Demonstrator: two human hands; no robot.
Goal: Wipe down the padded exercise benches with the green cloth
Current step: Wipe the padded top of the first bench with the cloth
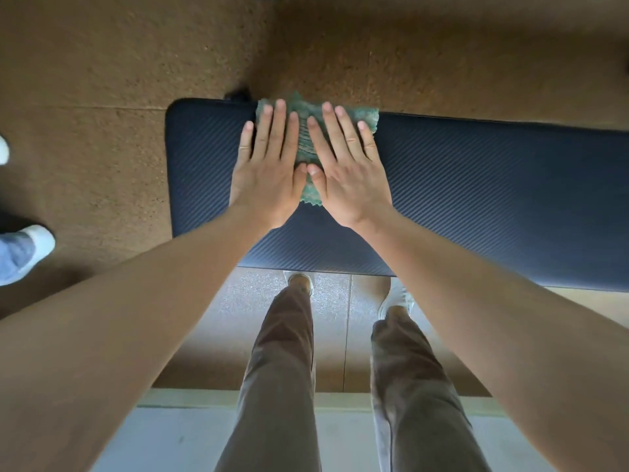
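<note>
A dark blue padded bench (476,192) with a ribbed surface runs across the view from centre-left to the right edge. The green cloth (304,146) lies flat on it near its far edge, towards the bench's left end. My left hand (269,165) presses on the cloth's left part with straight, spread fingers. My right hand (343,165) presses on the right part the same way. The two thumbs almost touch over the cloth's middle. Most of the cloth is hidden under my palms.
Brown speckled floor (119,63) surrounds the bench. My own legs and shoes (299,284) stand at the bench's near edge. Another person's shoe and jeans leg (23,250) are at the left edge. A pale step (170,434) lies behind my feet.
</note>
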